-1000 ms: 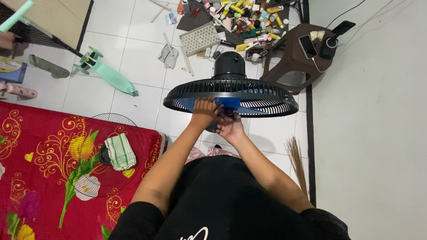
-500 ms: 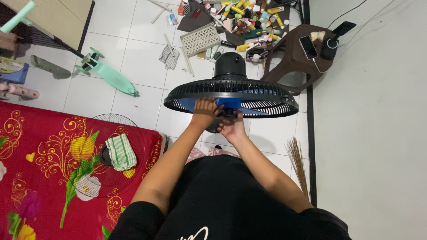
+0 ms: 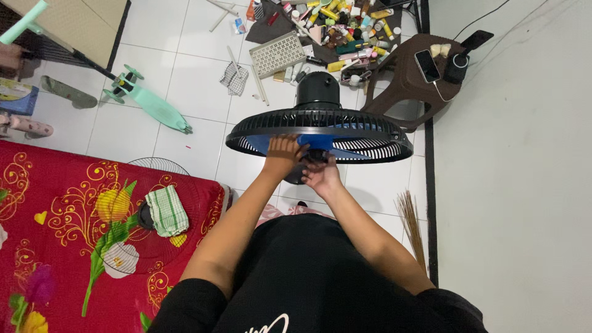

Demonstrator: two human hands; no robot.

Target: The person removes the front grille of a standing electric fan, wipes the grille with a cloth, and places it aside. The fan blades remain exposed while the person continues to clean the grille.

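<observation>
The fingers (image 3: 285, 145) of the left hand (image 3: 282, 155) curl over the blue fan blade (image 3: 317, 143) at its hub, pressed together and gripping the plastic. The right hand (image 3: 320, 174) sits just beside it, slightly lower, its fingers (image 3: 313, 165) closed around the dark knob at the centre of the blade; how tightly they pinch it I cannot tell, since the hand covers the part. Both hands meet at the middle of the fan, which stands upright on the white tiled floor (image 3: 191, 80) straight ahead of the person. The blade lies inside the black rear grille (image 3: 376, 132), a ring of ribs open towards the camera, and the black motor housing (image 3: 318, 89) rises behind it.

Lower left, a red floral mat (image 3: 55, 209) covers the floor; the round front grille (image 3: 161, 165) lies partly on its edge, with a green checked cloth (image 3: 167, 211) folded on top. Farther left on the tiles lies a mint green kick scooter (image 3: 151, 102). Beyond the fan, a heap of small bottles and tubes (image 3: 336, 28) is scattered by a pale perforated tray (image 3: 276, 54), with a grey checked rag (image 3: 234, 78) near it. To the right, a brown plastic chair (image 3: 410, 77) carries a phone (image 3: 426, 65). A bundle of broom straws (image 3: 412, 222) lies by the person's right arm.
</observation>
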